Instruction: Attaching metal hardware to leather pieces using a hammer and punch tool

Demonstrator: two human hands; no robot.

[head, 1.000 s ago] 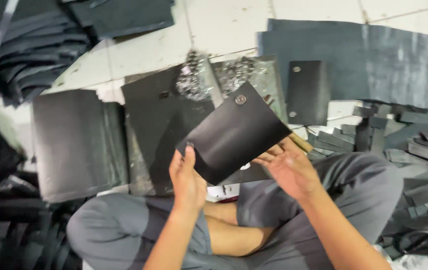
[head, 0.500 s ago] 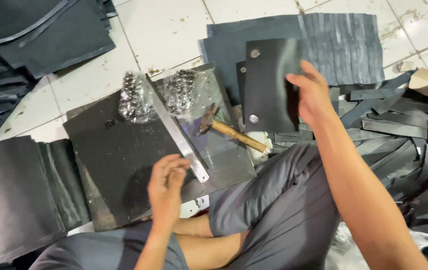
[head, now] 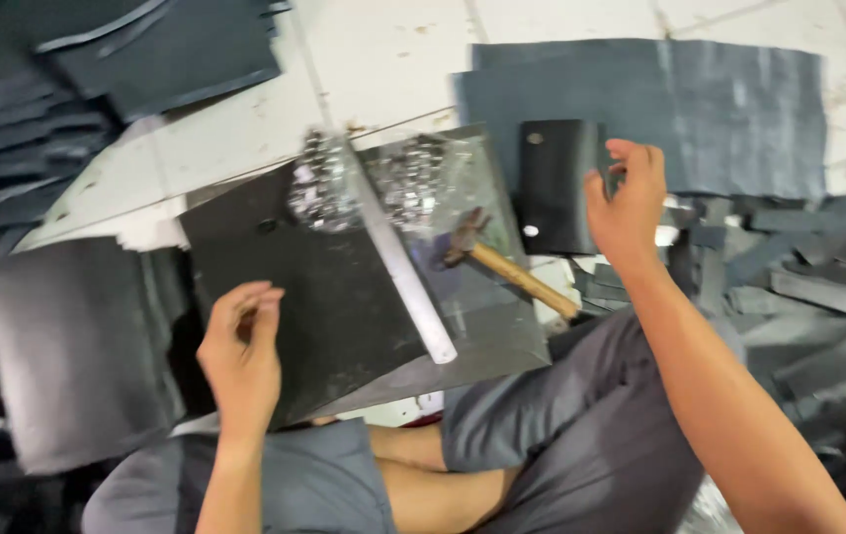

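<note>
My right hand [head: 628, 206] hovers with fingers apart just right of a small black leather piece with metal snaps [head: 553, 188], which lies flat on the floor. My left hand [head: 242, 354] is loosely curled and holds nothing; it rests over the near edge of a dark work board [head: 324, 297] in front of my crossed legs. On that board lie a metal ruler [head: 398, 267], a wooden-handled hammer [head: 502, 267] and two clear bags of shiny metal fittings [head: 369, 183].
A large grey-black leather sheet [head: 710, 109] lies at the back right, over white floor tiles [head: 383, 59]. Stacks of black cut pieces [head: 67, 346] sit at the left, more leather [head: 97, 69] at the back left, and strips and offcuts [head: 799, 287] at the right.
The black snap piece I held in both hands went out to the right in my right hand and now lies on the floor; that hand has let go. My left hand dropped to the board.
</note>
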